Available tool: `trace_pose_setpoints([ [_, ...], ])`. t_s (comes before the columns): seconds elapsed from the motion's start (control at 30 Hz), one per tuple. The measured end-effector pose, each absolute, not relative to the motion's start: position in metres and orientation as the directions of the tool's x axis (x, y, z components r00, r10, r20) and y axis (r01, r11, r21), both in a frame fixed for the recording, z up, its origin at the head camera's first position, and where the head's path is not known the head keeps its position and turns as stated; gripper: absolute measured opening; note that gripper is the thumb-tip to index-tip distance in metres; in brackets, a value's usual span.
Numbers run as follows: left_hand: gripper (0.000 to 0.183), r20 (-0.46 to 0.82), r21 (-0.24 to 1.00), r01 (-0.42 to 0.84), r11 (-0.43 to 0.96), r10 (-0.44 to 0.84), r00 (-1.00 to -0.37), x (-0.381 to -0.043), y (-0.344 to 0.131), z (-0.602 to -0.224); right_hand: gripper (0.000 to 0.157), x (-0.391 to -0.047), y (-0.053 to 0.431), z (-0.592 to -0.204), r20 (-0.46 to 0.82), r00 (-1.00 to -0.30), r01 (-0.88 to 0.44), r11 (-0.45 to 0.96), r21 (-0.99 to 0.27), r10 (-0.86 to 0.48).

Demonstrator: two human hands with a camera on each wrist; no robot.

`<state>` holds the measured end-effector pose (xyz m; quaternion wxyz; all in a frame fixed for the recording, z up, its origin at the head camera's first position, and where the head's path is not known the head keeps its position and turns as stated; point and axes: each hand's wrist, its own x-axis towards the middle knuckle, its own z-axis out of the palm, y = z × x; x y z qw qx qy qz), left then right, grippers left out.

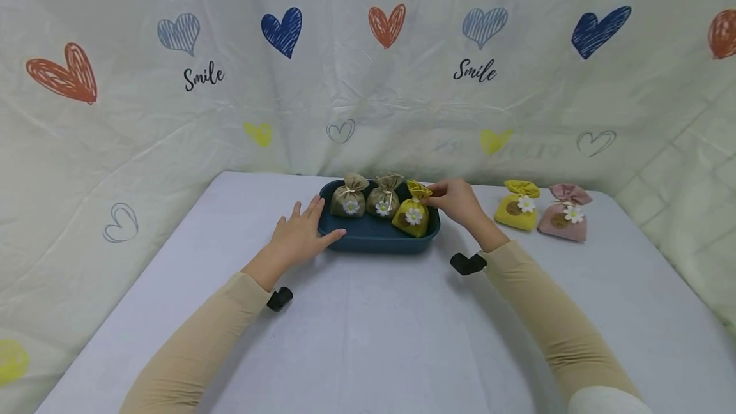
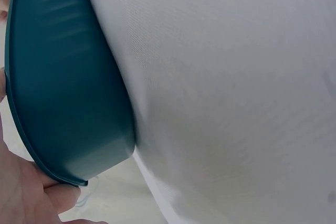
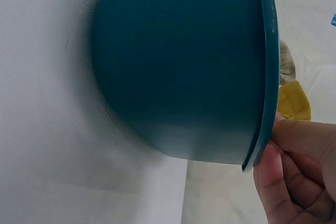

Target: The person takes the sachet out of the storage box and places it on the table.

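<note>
My left hand (image 1: 298,235) rests on the left end of a dark teal tray (image 1: 368,245), fingers spread and thumb over the front rim. In the left wrist view, its fingers (image 2: 62,198) touch the rim from outside. Two beige tied gift pouches (image 1: 348,200) (image 1: 384,198) stand in the tray's left and middle. A yellow gift pouch (image 1: 411,216) with a white flower leans at the right end. My right hand (image 1: 457,200) pinches the side of its gathered top, close over the rim; in the right wrist view the rim partly hides the fingertips.
Right of the tray, another yellow pouch (image 1: 517,209) and a pink pouch (image 1: 565,219) sit on the white-covered table (image 1: 368,318). Behind the table hangs a pale cloth (image 1: 402,101) printed with hearts. Black wrist cameras (image 1: 280,299) (image 1: 468,264) hang below both wrists.
</note>
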<state>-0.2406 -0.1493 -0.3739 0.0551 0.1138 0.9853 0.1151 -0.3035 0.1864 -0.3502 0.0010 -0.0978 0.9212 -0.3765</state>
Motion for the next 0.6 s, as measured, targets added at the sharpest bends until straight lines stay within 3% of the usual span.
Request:
trace_pose_setpoints([
  [0.6, 0.101, -0.080, 0.231, 0.210, 0.950, 0.234, -0.969, -0.242, -0.150, -0.376, 0.031, -0.298, 0.175, -0.346, 0.049, -0.985, -0.156, 0.733, -0.663, -0.165],
])
